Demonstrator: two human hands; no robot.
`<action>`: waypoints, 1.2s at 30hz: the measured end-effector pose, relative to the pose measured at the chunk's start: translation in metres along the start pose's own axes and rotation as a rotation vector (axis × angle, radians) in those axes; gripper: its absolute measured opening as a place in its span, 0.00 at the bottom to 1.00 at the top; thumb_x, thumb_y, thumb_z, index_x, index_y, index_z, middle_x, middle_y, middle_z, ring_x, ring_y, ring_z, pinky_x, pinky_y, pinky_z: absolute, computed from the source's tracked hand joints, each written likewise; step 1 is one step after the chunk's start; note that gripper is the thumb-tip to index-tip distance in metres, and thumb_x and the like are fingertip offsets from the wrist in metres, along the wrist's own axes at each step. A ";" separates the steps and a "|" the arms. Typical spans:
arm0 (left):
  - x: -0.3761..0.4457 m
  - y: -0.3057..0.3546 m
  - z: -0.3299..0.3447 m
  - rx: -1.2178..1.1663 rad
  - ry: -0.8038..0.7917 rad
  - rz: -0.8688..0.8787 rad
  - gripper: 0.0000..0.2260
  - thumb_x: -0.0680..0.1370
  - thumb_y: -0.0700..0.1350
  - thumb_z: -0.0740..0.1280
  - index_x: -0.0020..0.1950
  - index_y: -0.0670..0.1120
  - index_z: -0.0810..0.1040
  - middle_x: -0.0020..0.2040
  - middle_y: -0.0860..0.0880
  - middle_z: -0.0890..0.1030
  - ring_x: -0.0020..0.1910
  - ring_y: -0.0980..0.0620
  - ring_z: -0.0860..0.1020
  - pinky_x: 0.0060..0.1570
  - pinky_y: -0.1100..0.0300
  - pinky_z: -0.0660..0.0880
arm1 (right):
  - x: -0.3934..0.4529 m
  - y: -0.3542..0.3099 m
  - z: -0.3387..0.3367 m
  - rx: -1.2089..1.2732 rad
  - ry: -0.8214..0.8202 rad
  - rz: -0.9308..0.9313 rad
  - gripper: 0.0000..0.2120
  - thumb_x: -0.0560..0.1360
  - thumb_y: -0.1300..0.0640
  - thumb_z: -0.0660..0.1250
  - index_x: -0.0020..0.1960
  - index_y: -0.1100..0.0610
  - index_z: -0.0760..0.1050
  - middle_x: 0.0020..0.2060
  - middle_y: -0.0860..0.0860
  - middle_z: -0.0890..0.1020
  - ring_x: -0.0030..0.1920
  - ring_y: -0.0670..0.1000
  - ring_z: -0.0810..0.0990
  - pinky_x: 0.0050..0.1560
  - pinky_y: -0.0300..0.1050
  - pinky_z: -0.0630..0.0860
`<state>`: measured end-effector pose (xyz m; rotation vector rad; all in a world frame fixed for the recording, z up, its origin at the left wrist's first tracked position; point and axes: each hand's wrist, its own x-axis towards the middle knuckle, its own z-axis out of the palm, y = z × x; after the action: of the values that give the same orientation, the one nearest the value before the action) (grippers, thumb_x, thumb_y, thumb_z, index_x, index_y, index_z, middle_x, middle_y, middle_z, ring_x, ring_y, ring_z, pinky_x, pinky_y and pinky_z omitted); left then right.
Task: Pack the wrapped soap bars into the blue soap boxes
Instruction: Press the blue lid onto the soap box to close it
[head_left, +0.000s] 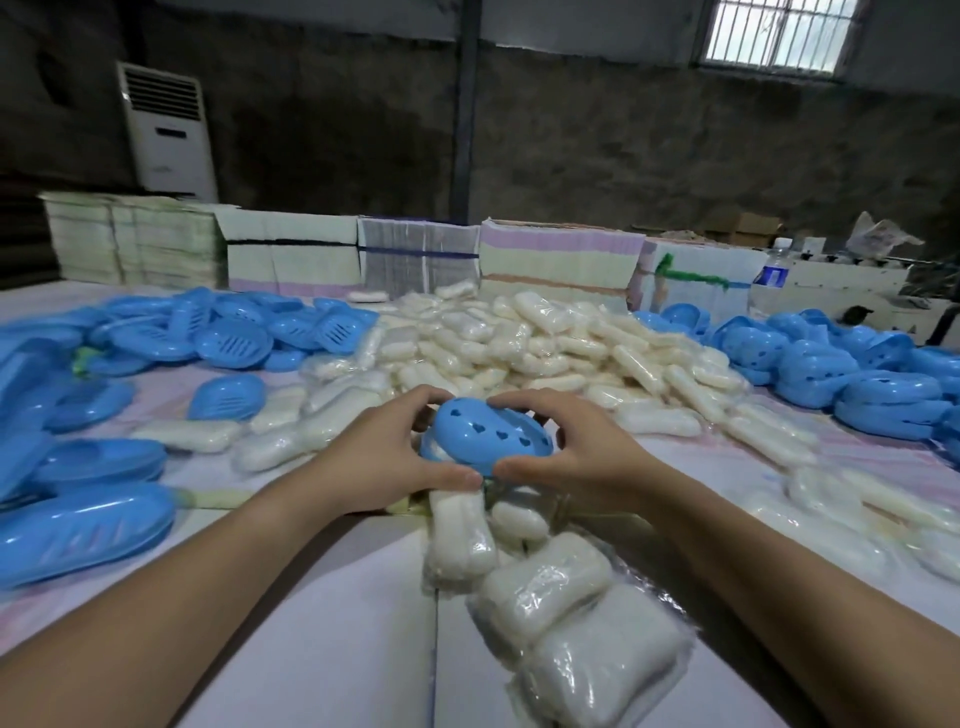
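A blue oval soap box (485, 435) with small heart-shaped holes in its top is held just above the table at centre. My left hand (387, 457) grips its left side, thumb at the near edge. My right hand (566, 452) grips its right side the same way. What is inside the box is hidden. Wrapped white soap bars (460, 530) lie right below the hands, and more (571, 613) lie nearer to me. A large heap of wrapped bars (519, 338) fills the middle of the table behind.
Blue box halves with slotted trays (234, 340) are piled at the left. Blue perforated lids (852, 374) are piled at the right. Bundled stacks of flat paper (415, 254) line the far table edge. A water bottle (774, 265) stands at the far right.
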<state>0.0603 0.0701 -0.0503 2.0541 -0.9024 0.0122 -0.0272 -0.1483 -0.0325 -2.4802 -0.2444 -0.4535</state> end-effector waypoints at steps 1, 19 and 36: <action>0.000 0.000 0.000 -0.003 -0.001 0.000 0.38 0.54 0.68 0.78 0.61 0.63 0.73 0.54 0.64 0.80 0.49 0.71 0.77 0.48 0.65 0.77 | 0.001 -0.001 0.001 -0.003 -0.002 0.001 0.30 0.62 0.37 0.72 0.64 0.37 0.74 0.54 0.32 0.77 0.54 0.33 0.73 0.46 0.25 0.67; -0.002 0.004 -0.003 -0.011 -0.028 0.011 0.31 0.61 0.58 0.82 0.60 0.61 0.74 0.52 0.61 0.81 0.46 0.69 0.79 0.41 0.71 0.75 | 0.005 -0.011 0.005 -0.045 -0.144 0.003 0.28 0.67 0.40 0.67 0.67 0.32 0.69 0.59 0.42 0.72 0.58 0.39 0.70 0.58 0.37 0.67; -0.010 0.029 0.003 -0.546 0.174 -0.083 0.32 0.57 0.55 0.84 0.59 0.55 0.80 0.56 0.52 0.83 0.52 0.53 0.84 0.48 0.58 0.81 | -0.002 -0.011 0.005 0.466 0.022 0.018 0.22 0.69 0.48 0.73 0.63 0.38 0.77 0.58 0.48 0.80 0.55 0.51 0.82 0.55 0.47 0.81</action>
<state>0.0343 0.0630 -0.0348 1.5512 -0.6255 -0.0898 -0.0312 -0.1365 -0.0308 -2.0195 -0.2831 -0.3667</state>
